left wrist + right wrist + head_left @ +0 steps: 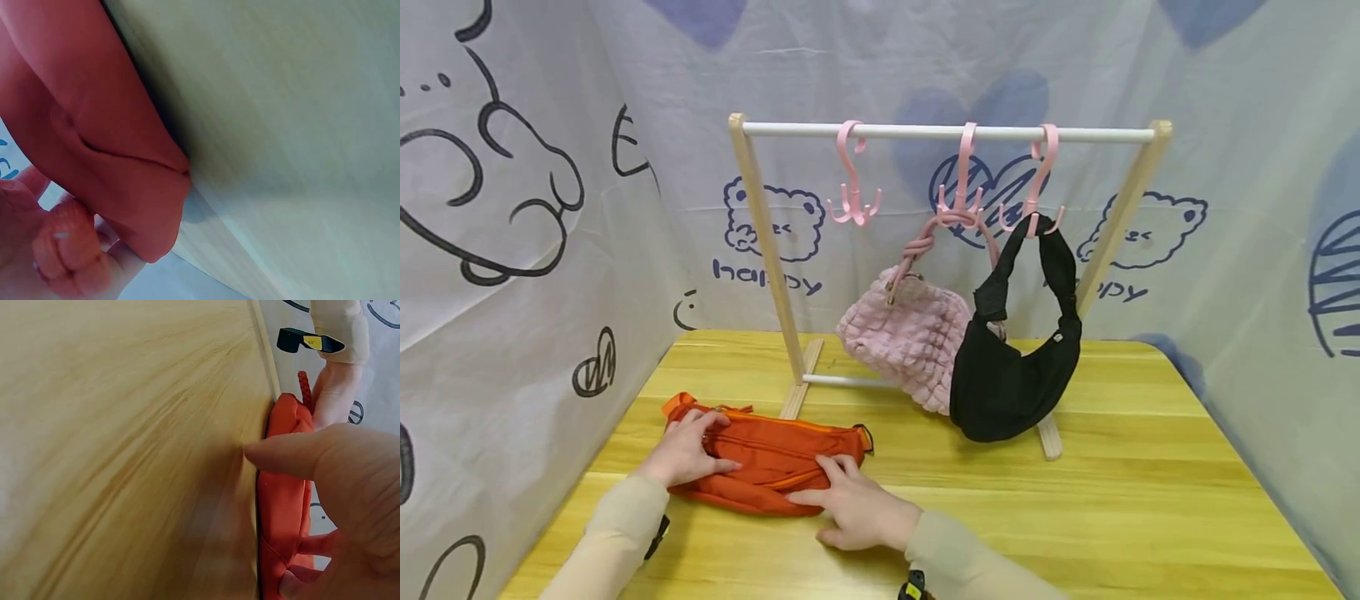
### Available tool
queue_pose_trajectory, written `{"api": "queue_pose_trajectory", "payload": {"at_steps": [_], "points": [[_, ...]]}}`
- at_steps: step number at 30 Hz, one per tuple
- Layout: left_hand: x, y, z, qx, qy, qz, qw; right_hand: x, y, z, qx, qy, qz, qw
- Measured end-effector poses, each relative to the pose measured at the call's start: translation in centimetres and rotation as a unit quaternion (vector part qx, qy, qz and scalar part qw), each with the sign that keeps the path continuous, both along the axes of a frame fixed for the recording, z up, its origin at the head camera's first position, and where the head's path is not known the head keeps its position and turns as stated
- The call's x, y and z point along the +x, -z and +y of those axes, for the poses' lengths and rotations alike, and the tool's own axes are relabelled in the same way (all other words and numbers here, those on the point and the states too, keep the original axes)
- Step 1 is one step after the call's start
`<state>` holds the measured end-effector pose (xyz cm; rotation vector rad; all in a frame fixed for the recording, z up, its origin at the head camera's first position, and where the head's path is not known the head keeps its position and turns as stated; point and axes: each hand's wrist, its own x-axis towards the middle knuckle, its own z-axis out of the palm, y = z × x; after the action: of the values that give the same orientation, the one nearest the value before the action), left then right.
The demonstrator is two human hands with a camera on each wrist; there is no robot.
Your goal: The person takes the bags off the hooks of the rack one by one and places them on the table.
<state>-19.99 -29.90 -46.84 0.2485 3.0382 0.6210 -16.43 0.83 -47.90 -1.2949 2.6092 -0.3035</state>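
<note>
An orange-red waist bag (763, 458) with orange zips lies on the table at the front left. My left hand (688, 450) rests on its left part, fingers spread over the top and thumb across the front. On the bag's right part lie the fingers of my right hand (863, 508), with the thumb lower, near the tabletop. The right wrist view shows that thumb pointing past the bag's lower edge. A braided orange-red cord (70, 250) hangs by my left hand in the left wrist view.
Behind the bag stands a wooden rack (765, 242) with a white rail (910, 131). Pink hooks (852, 179) hang from the rail. A pink quilted handbag (910, 333) and a black shoulder bag (1015, 383) hang on two of them. Printed cloth (880, 50) surrounds the wooden table (1120, 500).
</note>
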Motion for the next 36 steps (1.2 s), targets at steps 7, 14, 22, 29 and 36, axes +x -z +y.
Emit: {"api": "queue_pose_trajectory", "payload": {"at_steps": [7, 14, 22, 29, 36], "points": [[-0.3, -0.1, -0.4, -0.005, -0.002, -0.008, 1.0000, -0.1, -0.4, -0.4, 0.008, -0.010, -0.010, 1.000], [-0.1, 0.1, -0.9, -0.006, -0.005, -0.009, 0.9999, 0.0, -0.1, -0.8, 0.007, -0.012, -0.021, 1.000], [0.2, 0.1, -1.1, -0.012, -0.021, -0.009, 0.9997, -0.1, 0.5, -1.5, -0.019, -0.015, -0.037, 0.999], [0.1, -1.2, -0.6, -0.051, -0.040, -0.042, 0.9970, -0.5, 0.6, -1.7, -0.047, -0.001, -0.047, 0.998], [-0.4, -3.2, 0.6, -0.048, -0.035, -0.047, 0.9971, -0.8, 0.1, -0.9, -0.121, 0.021, -0.020, 0.992]]}}
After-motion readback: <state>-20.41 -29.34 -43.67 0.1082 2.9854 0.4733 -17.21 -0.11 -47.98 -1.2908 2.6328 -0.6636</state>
